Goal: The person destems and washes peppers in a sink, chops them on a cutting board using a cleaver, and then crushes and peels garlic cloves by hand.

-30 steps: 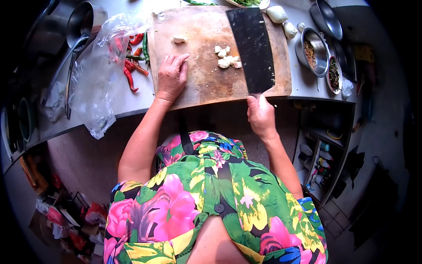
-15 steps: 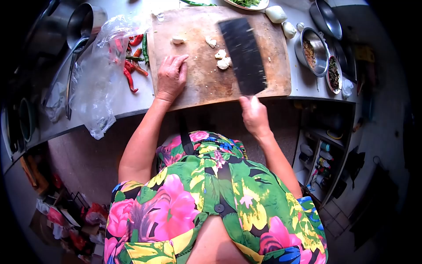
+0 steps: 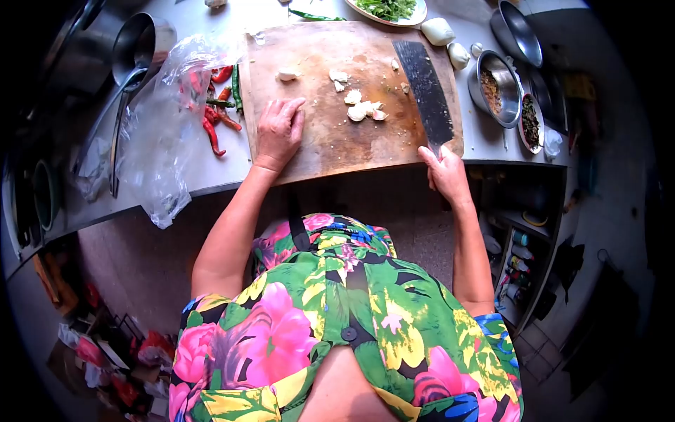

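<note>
My right hand [image 3: 447, 172] grips the handle of a dark cleaver [image 3: 426, 91] at the right side of the wooden cutting board [image 3: 316, 63]. The broad blade lies low over the board, with pale bits stuck to it. My left hand [image 3: 280, 135] rests on the board's left part, fingers loosely bent, nothing seen in it. Crushed garlic cloves [image 3: 358, 109] form a small group mid-board, with more garlic pieces [image 3: 339, 77] just above. Near the top left of the board lies a single garlic clove [image 3: 287, 74]. Small bits lie close to the blade.
Left of the board are red chillies [image 3: 212, 133], a plastic bag [image 3: 158, 133] and a pot with a ladle [image 3: 140, 53]. On the right stand a steel bowl [image 3: 496, 88] and an oval dish [image 3: 531, 123]. A plate of chopped greens [image 3: 387, 8] and white onions [image 3: 438, 32] sit behind.
The cleaver has moved right, away from the crushed garlic, uncovering more pieces. My right hand has gone right with it. My left hand stays almost where it was.
</note>
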### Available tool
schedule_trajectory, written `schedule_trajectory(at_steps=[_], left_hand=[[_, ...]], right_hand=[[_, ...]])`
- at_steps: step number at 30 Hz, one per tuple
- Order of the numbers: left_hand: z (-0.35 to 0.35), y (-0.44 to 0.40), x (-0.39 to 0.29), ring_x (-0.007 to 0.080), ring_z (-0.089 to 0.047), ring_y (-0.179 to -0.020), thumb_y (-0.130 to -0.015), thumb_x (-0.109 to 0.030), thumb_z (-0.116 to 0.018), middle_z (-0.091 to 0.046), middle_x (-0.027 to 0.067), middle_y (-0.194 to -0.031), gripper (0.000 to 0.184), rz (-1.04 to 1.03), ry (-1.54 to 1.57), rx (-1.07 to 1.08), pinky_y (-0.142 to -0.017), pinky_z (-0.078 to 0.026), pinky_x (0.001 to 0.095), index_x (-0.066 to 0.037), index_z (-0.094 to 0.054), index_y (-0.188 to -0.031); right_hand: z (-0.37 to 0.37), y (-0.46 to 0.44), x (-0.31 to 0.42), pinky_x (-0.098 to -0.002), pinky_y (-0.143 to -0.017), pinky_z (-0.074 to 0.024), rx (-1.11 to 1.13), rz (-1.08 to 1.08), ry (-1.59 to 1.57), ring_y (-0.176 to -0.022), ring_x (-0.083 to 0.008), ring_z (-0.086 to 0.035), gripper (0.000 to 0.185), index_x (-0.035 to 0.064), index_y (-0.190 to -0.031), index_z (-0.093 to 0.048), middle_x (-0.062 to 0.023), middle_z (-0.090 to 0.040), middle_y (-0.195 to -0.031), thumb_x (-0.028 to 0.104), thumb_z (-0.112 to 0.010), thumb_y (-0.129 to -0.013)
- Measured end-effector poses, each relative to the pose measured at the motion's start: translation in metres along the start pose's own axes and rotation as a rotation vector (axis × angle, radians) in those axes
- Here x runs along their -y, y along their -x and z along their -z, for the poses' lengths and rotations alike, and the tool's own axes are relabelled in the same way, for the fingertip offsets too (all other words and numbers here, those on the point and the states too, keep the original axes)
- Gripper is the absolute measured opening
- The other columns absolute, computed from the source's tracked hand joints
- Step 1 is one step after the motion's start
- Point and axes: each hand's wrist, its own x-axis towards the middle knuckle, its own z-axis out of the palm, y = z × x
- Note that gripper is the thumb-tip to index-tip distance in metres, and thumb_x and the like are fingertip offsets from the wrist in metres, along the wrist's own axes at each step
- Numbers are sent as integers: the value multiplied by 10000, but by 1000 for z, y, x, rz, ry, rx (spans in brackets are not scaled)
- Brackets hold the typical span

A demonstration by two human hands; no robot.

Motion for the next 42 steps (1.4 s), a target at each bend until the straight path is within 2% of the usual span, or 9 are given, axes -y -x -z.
schedule_trajectory(at_steps=[10, 16, 20, 21, 28, 35, 39, 41, 42], left_hand=[[-5, -11, -10, 278, -546, -837, -777, -84, -601, -573, 112, -884, 264, 79, -74, 94, -755, -448, 365, -67, -604, -1040], [-34, -59, -31, 279, -555, -858, -769, -56, -602, -562, 124, -903, 313, 140, -150, 177, -751, -472, 359, -62, -597, -1082], [-50, -74, -19, 281, -565, -836, -770, -115, -622, -562, 112, -846, 178, 201, -166, 277, -729, -476, 357, -97, -660, -942], [-50, -76, -21, 280, -577, -793, -777, -133, -620, -565, 103, -823, 90, 238, -145, 290, -707, -478, 363, -98, -661, -849], [-45, -78, -17, 299, -583, -734, -800, -130, -601, -569, 129, -802, 79, 192, -178, 267, -683, -475, 376, -54, -617, -809], [-35, -80, -31, 220, -587, -694, -816, -139, -588, -577, 139, -777, 160, 473, 229, 209, -651, -477, 326, 21, -588, -809], [-37, -78, -26, 141, -569, -654, -835, -139, -577, -571, 80, -736, 148, 638, 368, 198, -604, -478, 275, 8, -582, -823], [-39, -82, -28, 68, -535, -627, -855, -138, -567, -561, 20, -723, 127, 888, 844, 124, -560, -466, 215, -11, -575, -846], [-39, -85, -28, 68, -535, -627, -855, -138, -567, -561, 20, -723, 127, 894, 849, 120, -560, -466, 215, -11, -575, -846]], right_hand=[[17, -32, -42, -485, -662, -451, -174, 20, 481, -784, -437, -578, 521, -14, -754, -549, -257, -609, -767, 504, -565, -804], [49, -58, -35, -481, -645, -465, -85, 183, 611, -722, -408, -596, 399, 22, -811, -561, -231, -615, -730, 420, -592, -808], [74, -67, -8, -425, -622, -472, -46, 243, 644, -708, -342, -613, 348, 41, -782, -620, -159, -636, -750, 386, -593, -819], [75, -71, 2, -412, -623, -473, -71, 332, 518, -715, -331, -615, 323, 43, -801, -624, -147, -637, -759, 364, -599, -820], [2, -99, 63, -321, -629, -492, 126, 650, 98, -693, -222, -638, 219, 23, -951, -626, -135, -650, -808, 204, -624, -828], [-62, -116, 109, -311, -636, -507, 194, 564, -310, -680, -191, -640, 213, 21, -969, -625, -115, -656, -800, 165, -628, -812], [-73, -137, 106, -235, -585, -516, 421, 250, -617, -667, -102, -617, 177, 7, -993, -615, -60, -645, -809, 118, -572, -863], [-70, -145, 104, -209, -580, -520, 524, 112, -726, -678, -91, -606, 174, 11, -1008, -607, -53, -633, -827, 129, -549, -894], [-70, -147, 105, -209, -580, -520, 527, 108, -719, -678, -91, -606, 174, 11, -1008, -607, -53, -633, -827, 129, -549, -894]])
